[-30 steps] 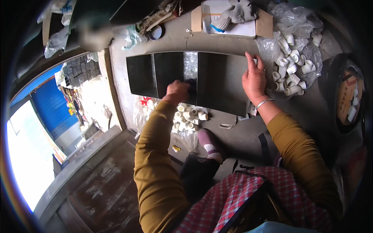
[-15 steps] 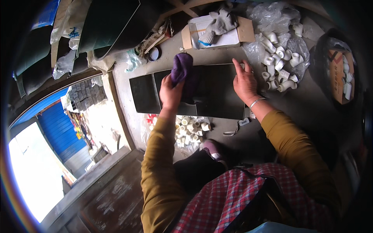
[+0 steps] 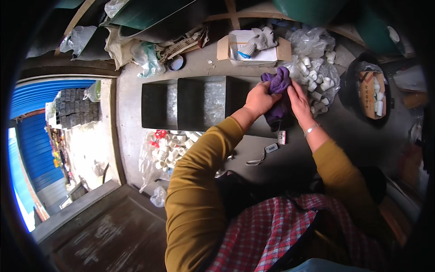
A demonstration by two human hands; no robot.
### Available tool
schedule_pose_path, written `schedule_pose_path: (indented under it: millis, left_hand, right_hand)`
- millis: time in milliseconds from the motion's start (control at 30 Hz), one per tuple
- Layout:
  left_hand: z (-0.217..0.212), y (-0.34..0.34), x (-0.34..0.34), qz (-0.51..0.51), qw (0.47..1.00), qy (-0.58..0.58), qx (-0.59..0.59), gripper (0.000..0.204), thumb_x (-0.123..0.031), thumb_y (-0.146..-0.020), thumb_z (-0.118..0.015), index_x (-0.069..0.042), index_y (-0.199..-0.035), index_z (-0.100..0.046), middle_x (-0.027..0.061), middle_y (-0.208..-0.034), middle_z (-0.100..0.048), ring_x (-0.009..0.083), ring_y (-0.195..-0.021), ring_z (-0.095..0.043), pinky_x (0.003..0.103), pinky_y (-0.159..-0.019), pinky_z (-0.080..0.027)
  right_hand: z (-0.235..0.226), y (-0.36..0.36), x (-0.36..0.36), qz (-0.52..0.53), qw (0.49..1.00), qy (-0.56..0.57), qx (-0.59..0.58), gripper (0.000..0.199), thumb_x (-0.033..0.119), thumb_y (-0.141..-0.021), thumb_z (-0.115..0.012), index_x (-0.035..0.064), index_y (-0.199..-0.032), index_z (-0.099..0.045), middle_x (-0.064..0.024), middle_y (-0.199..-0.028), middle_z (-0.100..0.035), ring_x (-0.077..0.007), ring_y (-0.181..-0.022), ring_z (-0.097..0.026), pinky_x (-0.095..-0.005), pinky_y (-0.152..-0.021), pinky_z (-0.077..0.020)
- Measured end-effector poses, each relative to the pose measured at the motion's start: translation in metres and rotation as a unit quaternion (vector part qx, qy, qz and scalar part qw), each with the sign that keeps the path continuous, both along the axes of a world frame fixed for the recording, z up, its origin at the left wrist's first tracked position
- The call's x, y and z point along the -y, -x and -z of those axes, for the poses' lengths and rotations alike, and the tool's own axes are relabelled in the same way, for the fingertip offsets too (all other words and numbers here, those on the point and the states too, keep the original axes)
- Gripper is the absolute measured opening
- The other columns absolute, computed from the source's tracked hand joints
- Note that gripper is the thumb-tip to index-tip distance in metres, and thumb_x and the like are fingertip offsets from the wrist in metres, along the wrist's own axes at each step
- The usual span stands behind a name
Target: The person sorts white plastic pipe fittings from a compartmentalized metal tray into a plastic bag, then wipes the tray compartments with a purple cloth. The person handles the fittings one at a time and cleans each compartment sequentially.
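while the left hand (image 3: pixel 259 99) grips a purple cloth (image 3: pixel 277 86) from the left, the right hand (image 3: pixel 300 96) closes on its other side, so the soft, crumpled cloth sits bunched between both, over the right end of a dark metal tray (image 3: pixel 199 106) with dull grey compartments. beside it, a clear plastic bag (image 3: pixel 317 68) holds white pipe fittings (image 3: pixel 315 84); a cardboard box (image 3: pixel 247 47) holds a grey glove (image 3: pixel 262 38).

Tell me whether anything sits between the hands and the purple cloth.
Nothing does. The left hand and the right hand both grip the purple cloth directly, bunched between them over the right end of the dark metal tray. No other thing lies between hands and cloth.
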State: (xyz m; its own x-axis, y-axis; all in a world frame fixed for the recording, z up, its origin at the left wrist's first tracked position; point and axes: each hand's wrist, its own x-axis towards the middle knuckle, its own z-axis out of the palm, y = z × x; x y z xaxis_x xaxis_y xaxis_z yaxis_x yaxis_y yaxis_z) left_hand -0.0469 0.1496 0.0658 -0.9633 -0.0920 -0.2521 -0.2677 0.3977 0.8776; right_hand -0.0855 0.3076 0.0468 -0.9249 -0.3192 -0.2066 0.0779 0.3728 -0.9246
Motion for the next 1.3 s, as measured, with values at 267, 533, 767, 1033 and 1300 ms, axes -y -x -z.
schedule_pose_path:
  millis: [267, 533, 767, 1033, 1300]
  left_hand:
    - [-0.043, -0.060, 0.049, 0.012, 0.992, 0.036, -0.120, 0.031, -0.020, -0.077, -0.059, -0.003, -0.102, -0.055, 0.0145, -0.094, -0.057, 0.0274, -0.083, -0.058, 0.032, -0.072, -0.047]
    - [0.022, -0.125, 0.102, 0.167, 0.912, 0.366, 0.076, 0.053, -0.053, -0.083, -0.040, -0.003, -0.088, -0.058, 0.0154, -0.077, -0.061, 0.0309, -0.070, -0.060, 0.038, -0.061, -0.049]
    - [0.025, -0.125, 0.096, 0.172, 0.915, 0.354, 0.094, 0.043, -0.039, -0.087, -0.036, -0.004, -0.073, -0.058, 0.0141, -0.069, -0.062, 0.0295, -0.064, -0.061, 0.039, -0.058, -0.049]
    - [0.033, -0.124, 0.094, 0.189, 0.926, 0.321, 0.058, 0.041, -0.037, -0.087, -0.038, -0.003, -0.074, -0.057, 0.0137, -0.070, -0.062, 0.0295, -0.063, -0.061, 0.039, -0.058, -0.049]
    - [0.028, -0.124, 0.092, 0.190, 0.922, 0.329, 0.075, 0.042, -0.037, -0.087, -0.037, -0.002, -0.077, -0.057, 0.0141, -0.073, -0.062, 0.0288, -0.068, -0.061, 0.038, -0.061, -0.049]
  right_hand:
    - [-0.036, -0.013, 0.030, -0.140, 0.981, 0.047, 0.126, 0.054, 0.020, -0.074, -0.064, 0.0151, -0.123, -0.043, -0.0052, -0.117, -0.051, -0.0175, -0.106, -0.048, -0.0287, -0.085, -0.0419]
    - [-0.014, -0.016, 0.112, -0.483, 0.610, -0.327, -0.536, 0.023, 0.019, -0.072, -0.049, 0.0175, -0.093, -0.057, -0.0060, -0.112, -0.049, -0.0210, -0.099, -0.047, -0.0381, -0.080, -0.0367]
    - [0.007, 0.016, 0.072, -0.612, 0.396, -0.535, -0.426, 0.028, 0.016, -0.076, -0.047, 0.0135, -0.101, -0.059, -0.0036, -0.110, -0.053, -0.0184, -0.109, -0.042, -0.0375, -0.095, -0.0264]
    - [0.003, 0.005, 0.096, -0.580, 0.459, -0.330, -0.586, 0.016, 0.016, -0.070, -0.049, 0.0099, -0.082, -0.057, -0.0041, -0.092, -0.055, -0.0205, -0.096, -0.050, -0.0340, -0.088, -0.0337]
    - [0.071, 0.027, 0.120, -0.545, 0.365, -0.246, -0.714, 0.010, 0.020, -0.063, -0.052, 0.0130, -0.061, -0.059, -0.0013, -0.069, -0.055, -0.0204, -0.081, -0.052, -0.0348, -0.085, -0.0346]
